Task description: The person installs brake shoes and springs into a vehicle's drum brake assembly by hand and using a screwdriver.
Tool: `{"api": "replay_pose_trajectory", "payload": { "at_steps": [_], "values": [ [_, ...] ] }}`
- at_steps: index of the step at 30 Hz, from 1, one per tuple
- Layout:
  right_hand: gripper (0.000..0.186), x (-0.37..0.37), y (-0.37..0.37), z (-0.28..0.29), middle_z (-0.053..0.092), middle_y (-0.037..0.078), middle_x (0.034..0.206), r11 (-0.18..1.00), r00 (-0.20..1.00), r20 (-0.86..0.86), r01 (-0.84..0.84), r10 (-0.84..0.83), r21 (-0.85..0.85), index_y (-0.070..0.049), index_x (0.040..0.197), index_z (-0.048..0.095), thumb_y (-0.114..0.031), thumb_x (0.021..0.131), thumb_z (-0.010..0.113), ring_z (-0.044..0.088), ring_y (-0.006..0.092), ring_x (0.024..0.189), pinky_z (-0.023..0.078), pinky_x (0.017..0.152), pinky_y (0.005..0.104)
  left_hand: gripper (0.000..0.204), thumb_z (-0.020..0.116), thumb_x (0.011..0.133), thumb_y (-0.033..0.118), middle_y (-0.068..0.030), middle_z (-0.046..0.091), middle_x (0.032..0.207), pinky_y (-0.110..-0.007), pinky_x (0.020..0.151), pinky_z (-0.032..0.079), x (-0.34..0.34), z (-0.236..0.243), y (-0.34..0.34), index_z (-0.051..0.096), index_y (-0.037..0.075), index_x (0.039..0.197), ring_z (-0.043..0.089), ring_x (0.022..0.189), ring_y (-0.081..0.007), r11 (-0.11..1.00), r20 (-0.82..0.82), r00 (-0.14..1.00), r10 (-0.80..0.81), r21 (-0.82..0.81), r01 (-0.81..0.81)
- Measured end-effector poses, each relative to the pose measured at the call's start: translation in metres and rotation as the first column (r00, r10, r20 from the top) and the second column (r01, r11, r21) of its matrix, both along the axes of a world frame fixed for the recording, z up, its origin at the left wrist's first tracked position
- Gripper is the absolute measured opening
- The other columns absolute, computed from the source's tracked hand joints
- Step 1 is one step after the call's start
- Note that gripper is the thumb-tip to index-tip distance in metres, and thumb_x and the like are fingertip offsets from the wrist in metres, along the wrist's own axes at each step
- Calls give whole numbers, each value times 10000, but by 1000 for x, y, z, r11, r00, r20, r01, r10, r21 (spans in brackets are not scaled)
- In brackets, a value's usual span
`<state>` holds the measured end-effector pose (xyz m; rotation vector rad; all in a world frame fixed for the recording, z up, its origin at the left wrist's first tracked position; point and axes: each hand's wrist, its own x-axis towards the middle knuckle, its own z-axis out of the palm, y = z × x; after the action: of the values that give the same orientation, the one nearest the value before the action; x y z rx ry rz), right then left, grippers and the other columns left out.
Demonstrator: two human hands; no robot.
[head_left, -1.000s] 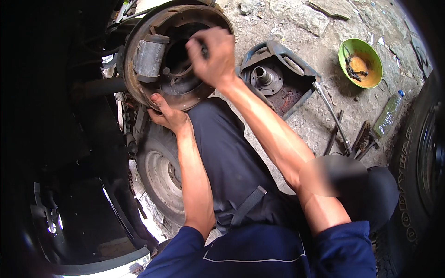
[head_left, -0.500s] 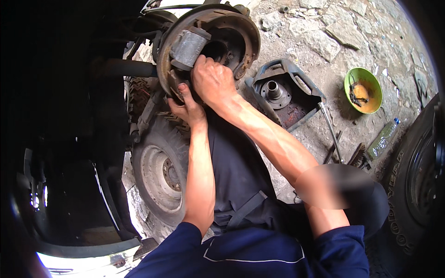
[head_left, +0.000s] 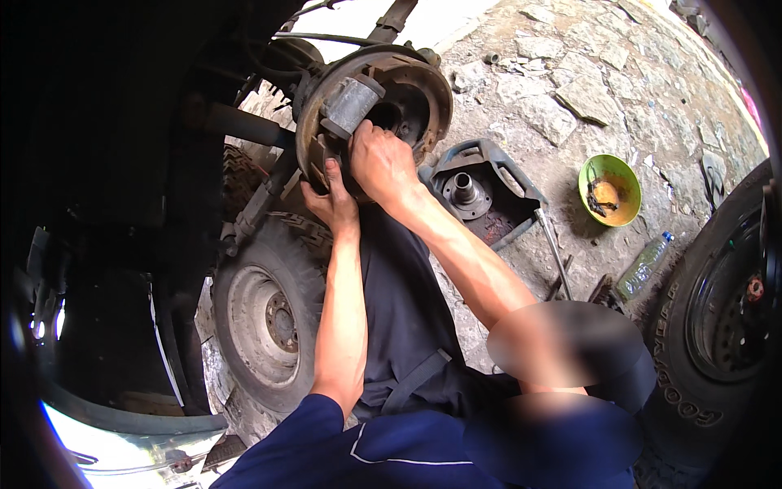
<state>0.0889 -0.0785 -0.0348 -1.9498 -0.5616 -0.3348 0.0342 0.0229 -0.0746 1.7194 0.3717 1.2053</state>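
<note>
A rusty brake backing plate (head_left: 444, 98) hangs at the axle end, top centre, with a grey metal cylinder (head_left: 353, 104) on its inner side. My left hand (head_left: 336, 204) grips the lower left edge of the plate. Its thumb points up along the inside, and the other fingers are mostly hidden. Just below the cylinder, my right hand (head_left: 383, 161) is closed with the knuckles up, against the inside of the assembly. Whatever its fingertips pinch is hidden behind the hand.
A cut-open plastic container (head_left: 528, 189) holds a flanged spindle (head_left: 466, 192). Further right are a green bowl (head_left: 635, 178) with orange liquid, a plastic bottle (head_left: 643, 269) and a metal bar (head_left: 554, 248). Tyres stand left (head_left: 244, 367) and right (head_left: 664, 350).
The view has shifted, so the ground items sit lower and further left in the picture. Both hands keep their places on the brake assembly, with little visible movement.
</note>
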Motion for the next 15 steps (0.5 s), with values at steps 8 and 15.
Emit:
{"api": "replay_pose_trajectory", "payload": {
  "at_steps": [8, 15],
  "values": [
    [267, 3, 9, -2, 635, 316, 829, 934, 952, -265, -51, 153, 354, 64, 903, 525, -182, 970, 444, 617, 494, 819, 482, 711, 559, 709, 728, 827, 524, -238, 647, 958, -403, 774, 486, 0, 3, -2, 559, -143, 999, 620, 866, -270, 998, 8, 999, 52, 21, -52],
    [464, 35, -57, -17, 692, 242, 920, 884, 878, -477, 248, -32, 397, 24, 1030, 669, -421, 960, 555, 680, 364, 904, 505, 806, 425, 742, 724, 829, 517, -249, 638, 1033, -400, 839, 469, -1, 5, -2, 552, -148, 1107, 619, 933, -302, 987, -34, 991, 127, 105, -123]
  ]
}}
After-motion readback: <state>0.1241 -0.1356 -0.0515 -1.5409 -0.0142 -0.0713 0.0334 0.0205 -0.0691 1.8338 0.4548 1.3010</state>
